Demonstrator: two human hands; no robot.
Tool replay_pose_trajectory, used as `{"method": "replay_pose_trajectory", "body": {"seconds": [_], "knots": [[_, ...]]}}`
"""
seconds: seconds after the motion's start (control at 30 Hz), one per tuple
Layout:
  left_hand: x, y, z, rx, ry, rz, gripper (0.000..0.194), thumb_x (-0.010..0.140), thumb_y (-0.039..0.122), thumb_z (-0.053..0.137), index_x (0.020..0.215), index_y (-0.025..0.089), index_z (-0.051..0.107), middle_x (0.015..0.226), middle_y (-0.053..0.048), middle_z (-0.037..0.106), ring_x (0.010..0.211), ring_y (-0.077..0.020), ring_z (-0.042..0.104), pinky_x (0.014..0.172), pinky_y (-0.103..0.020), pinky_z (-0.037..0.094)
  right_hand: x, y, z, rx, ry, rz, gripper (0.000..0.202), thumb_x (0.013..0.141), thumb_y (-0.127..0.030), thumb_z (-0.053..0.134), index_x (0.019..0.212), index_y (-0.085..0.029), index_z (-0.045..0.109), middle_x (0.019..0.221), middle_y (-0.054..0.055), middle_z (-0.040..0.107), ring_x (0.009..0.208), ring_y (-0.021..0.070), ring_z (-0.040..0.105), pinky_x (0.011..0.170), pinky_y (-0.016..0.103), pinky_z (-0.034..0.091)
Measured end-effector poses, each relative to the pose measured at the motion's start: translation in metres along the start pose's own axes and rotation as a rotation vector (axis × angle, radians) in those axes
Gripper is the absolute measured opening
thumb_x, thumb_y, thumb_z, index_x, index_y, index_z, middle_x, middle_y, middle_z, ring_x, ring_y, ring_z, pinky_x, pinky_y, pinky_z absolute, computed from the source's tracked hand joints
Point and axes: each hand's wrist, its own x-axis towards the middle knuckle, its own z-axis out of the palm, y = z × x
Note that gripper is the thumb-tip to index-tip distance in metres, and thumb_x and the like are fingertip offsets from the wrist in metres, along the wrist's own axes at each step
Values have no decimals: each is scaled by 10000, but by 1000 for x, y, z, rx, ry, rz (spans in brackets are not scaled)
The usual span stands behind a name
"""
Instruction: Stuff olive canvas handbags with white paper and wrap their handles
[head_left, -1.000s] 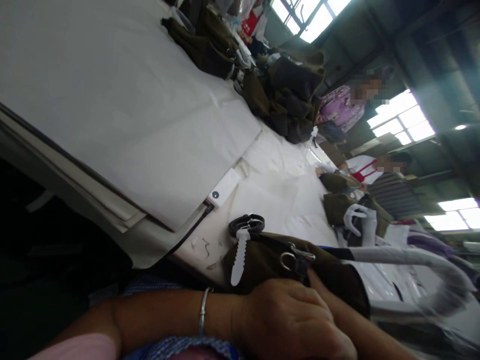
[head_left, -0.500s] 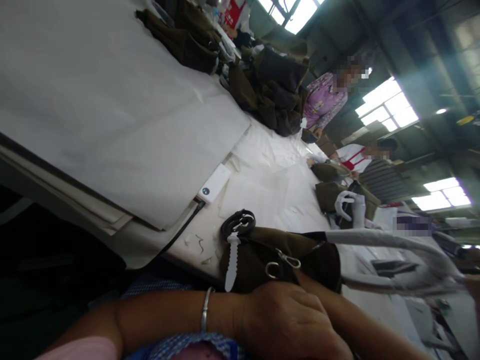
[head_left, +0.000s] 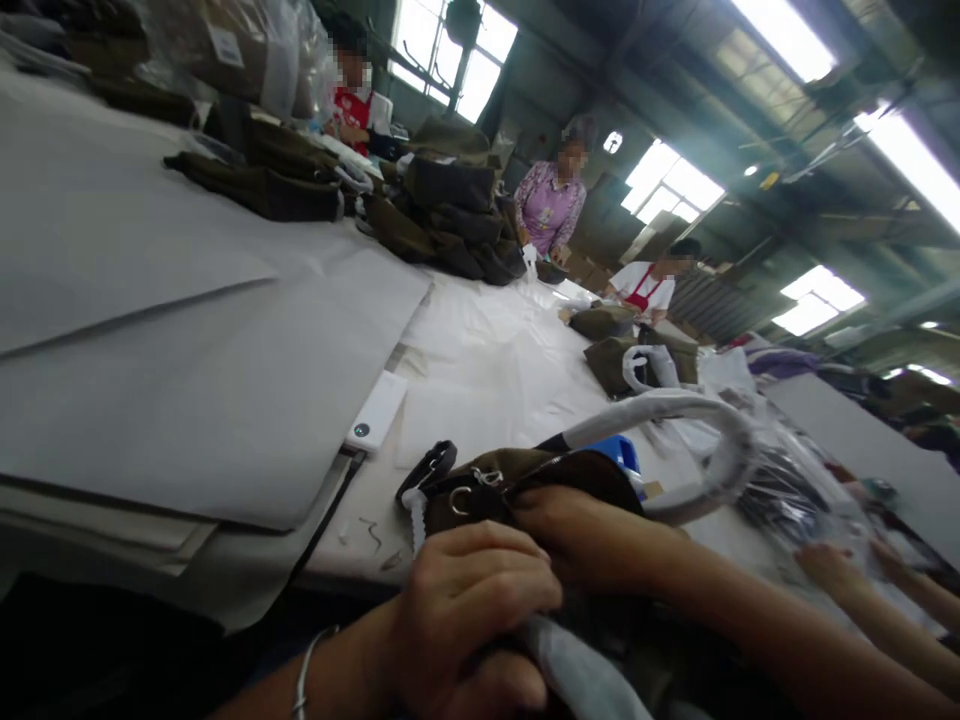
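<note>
A dark olive handbag (head_left: 517,470) lies at the table's near edge, with metal clasps and rings near its opening. One white-wrapped handle (head_left: 675,405) arches out to the right; another wrapped handle (head_left: 581,665) comes toward me. My left hand (head_left: 476,610), a silver bangle on its wrist, is closed with curled fingers on the bag's near side beside that handle. Into the bag's opening reaches my right hand (head_left: 566,530); its fingertips are hidden inside. At the bag's left end sits a coiled black strap (head_left: 431,470) with a pale wrapped tail.
Large white sheets (head_left: 225,400) cover the table's left. A white power bank (head_left: 376,410) with a black cable lies beside them. Behind the bag is a blue object (head_left: 619,455). More olive bags (head_left: 450,215) are piled farther back. Several co-workers stand around; another person's hands (head_left: 832,570) are at right.
The view has tilted and shifted, showing more of the room. My left hand has moved up and left against the bag. My right hand now shows at the bag's opening, and the blue object has come into sight.
</note>
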Motion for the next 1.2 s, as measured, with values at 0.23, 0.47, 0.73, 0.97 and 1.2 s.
{"method": "replay_pose_trajectory", "body": {"seconds": [0.23, 0.47, 0.73, 0.97, 1.2], "knots": [[-9, -22, -50, 560, 135, -627, 233, 984, 388, 552, 1082, 237, 699, 1042, -42, 781, 911, -220, 741, 831, -336, 591, -110, -22, -3, -143, 721, 86, 388, 981, -108, 532, 1307, -292, 633, 1217, 38, 747, 1064, 172, 733, 912, 233, 590], [-23, -63, -65, 515, -372, -1044, 607, 954, 637, 402, 1244, 203, 713, 1298, -96, 716, 1225, -336, 656, 1066, -475, 495, -164, -17, 57, -366, 1096, 382, 219, 979, -256, 604, 1178, -293, 687, 1079, 34, 776, 980, 201, 753, 897, 272, 607], [24, -17, -52, 611, -7, -872, 479, 875, 557, 639, 1210, 222, 708, 1075, -66, 790, 954, -261, 753, 930, -365, 583, -148, -8, 78, -146, 930, 483, 465, 970, -319, 599, 1425, -226, 571, 1462, 110, 586, 1284, 287, 616, 1063, 455, 548], [68, 17, -16, 188, -673, -428, 491, 1053, 485, 345, 1146, 232, 755, 1100, -60, 786, 1053, -237, 723, 1141, -399, 436, -116, 21, 71, -96, 1009, 420, 456, 911, -84, 538, 1337, -186, 664, 1383, 114, 643, 1210, 293, 631, 1031, 468, 560], [58, -5, -24, 323, -177, -633, 379, 947, 494, 602, 1105, 191, 765, 1054, -87, 787, 960, -260, 743, 842, -310, 600, -105, 54, 49, 135, 1430, 252, 297, 920, -127, 586, 1112, -252, 776, 1131, 40, 770, 1077, 216, 707, 1014, 380, 554]]}}
